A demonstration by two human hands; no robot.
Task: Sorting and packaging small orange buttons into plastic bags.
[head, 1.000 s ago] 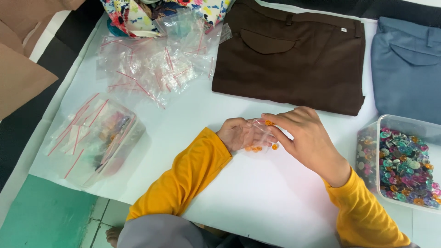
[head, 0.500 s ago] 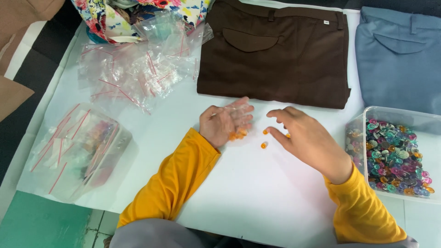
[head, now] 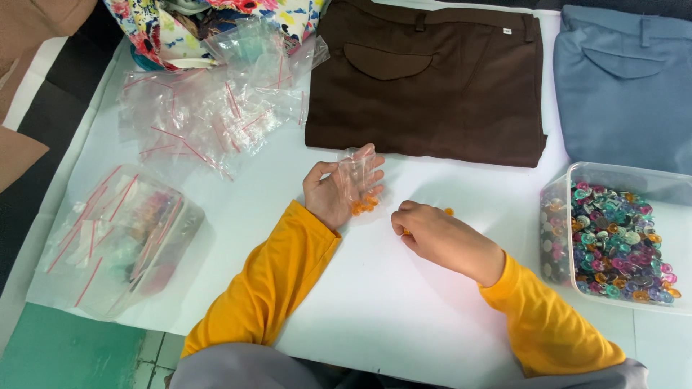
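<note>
My left hand (head: 333,193) lies palm up on the white table (head: 404,288) and holds a small clear zip bag (head: 356,175). Several orange beads (head: 364,205) sit in the bottom of that bag. My right hand (head: 440,238) rests to the right of it, fingers curled shut over small orange beads. One loose orange bead (head: 449,212) shows on the table just beyond its knuckles. Both arms wear yellow sleeves.
A clear plastic tub (head: 670,189) of mixed coloured beads stands at the right edge. Folded brown trousers (head: 432,79) and blue trousers (head: 627,79) lie at the back. A heap of empty zip bags (head: 209,115) lies back left, a tub of filled bags (head: 119,238) front left.
The hands have parted. My left hand turned palm up with the bag of orange beads. My right hand dropped to the table and curled its fingers over loose orange beads.
</note>
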